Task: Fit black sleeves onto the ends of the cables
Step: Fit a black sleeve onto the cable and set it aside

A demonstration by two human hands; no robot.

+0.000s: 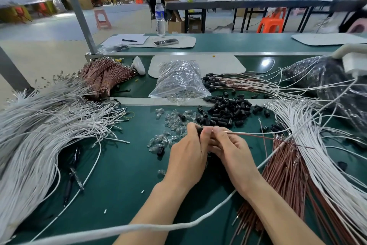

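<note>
Left hand (186,157) pinches a small black plastic sleeve (199,131) steady, apparently so the right hand (232,155), pinching a thin copper-brown cable (258,136), can feed its end in.

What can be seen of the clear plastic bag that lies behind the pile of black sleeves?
The clear plastic bag is crinkled, glossy and see-through, slumped in a mound on the green table. Small clear pieces fill its lower part. Its back lies over a white mat, and its front reaches the pale strip across the table.
</note>
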